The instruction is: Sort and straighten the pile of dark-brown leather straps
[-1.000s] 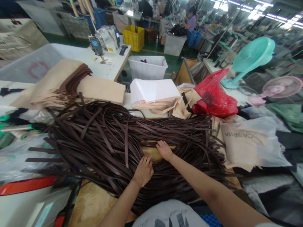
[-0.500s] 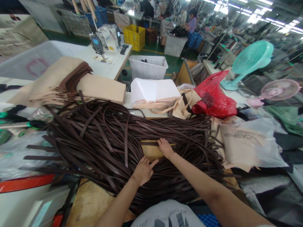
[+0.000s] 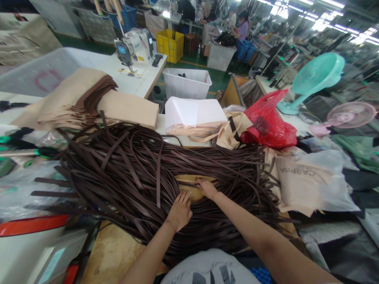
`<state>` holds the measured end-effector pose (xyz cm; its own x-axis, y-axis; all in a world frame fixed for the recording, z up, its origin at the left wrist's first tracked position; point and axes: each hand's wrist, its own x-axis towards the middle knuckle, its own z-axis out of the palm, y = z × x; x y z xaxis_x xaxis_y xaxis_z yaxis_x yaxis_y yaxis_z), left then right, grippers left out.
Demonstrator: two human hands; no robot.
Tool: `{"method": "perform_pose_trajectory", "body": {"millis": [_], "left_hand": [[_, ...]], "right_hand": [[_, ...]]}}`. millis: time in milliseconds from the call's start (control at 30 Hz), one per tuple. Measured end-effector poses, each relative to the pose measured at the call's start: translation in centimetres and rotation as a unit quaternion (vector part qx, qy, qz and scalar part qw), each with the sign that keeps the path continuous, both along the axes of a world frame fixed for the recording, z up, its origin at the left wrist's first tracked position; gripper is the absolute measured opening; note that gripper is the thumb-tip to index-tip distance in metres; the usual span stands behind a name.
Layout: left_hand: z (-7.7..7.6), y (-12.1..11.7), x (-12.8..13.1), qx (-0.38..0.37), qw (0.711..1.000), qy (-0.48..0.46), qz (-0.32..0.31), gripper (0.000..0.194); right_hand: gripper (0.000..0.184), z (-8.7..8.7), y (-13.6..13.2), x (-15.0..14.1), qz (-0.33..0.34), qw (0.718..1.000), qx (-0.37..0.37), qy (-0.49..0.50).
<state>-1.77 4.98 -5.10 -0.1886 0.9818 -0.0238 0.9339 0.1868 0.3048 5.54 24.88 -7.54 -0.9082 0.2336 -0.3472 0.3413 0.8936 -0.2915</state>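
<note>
A large heap of long dark brown straps (image 3: 130, 161) spreads across the work surface in front of me. In a gap at its middle, a tan patch (image 3: 194, 193) shows, with a single strap (image 3: 186, 184) running across it. My right hand (image 3: 207, 189) is closed on that strap, thumb and fingers pinched together. Just left of and below the gap, my left hand (image 3: 180, 213) rests on the straps with its fingers laid out over them, holding none that I can see.
Beyond the heap are beige fabric pieces (image 3: 127, 108), a white-topped stack (image 3: 195, 112) and a red plastic bag (image 3: 272, 122). A printed beige bag (image 3: 299, 181) lies at right. A sewing machine (image 3: 136, 47) and a turquoise fan (image 3: 319, 77) stand farther back.
My right hand has come slightly nearer to me and its fingers have closed on a strap, now lying lower across the tan patch. My left fingers have drawn together and shifted slightly forward.
</note>
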Motion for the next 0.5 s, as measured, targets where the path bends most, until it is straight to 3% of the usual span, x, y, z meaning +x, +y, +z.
{"method": "perform_pose_trajectory", "body": {"millis": [200,300,400,500], "left_hand": [[0.1,0.4,-0.2,-0.003,1.0,-0.005,-0.021,0.028],[-0.1,0.3,-0.1,-0.01,1.0,-0.011,-0.018,0.025],[-0.2,0.0,0.0,-0.012,1.0,-0.012,-0.012,0.039],[-0.2,0.0,0.1,-0.016,1.0,-0.01,-0.01,0.043]], "right_hand": [[0.012,1.4,-4.4,2.7,0.071,0.997,-0.025,0.003],[0.021,2.0,-3.3,1.3,0.008,0.999,0.03,0.035],[0.027,2.2,-0.6,-1.6,-0.07,0.991,0.09,0.069],[0.024,1.8,1.1,-3.5,-0.077,0.989,0.097,0.084]]}}
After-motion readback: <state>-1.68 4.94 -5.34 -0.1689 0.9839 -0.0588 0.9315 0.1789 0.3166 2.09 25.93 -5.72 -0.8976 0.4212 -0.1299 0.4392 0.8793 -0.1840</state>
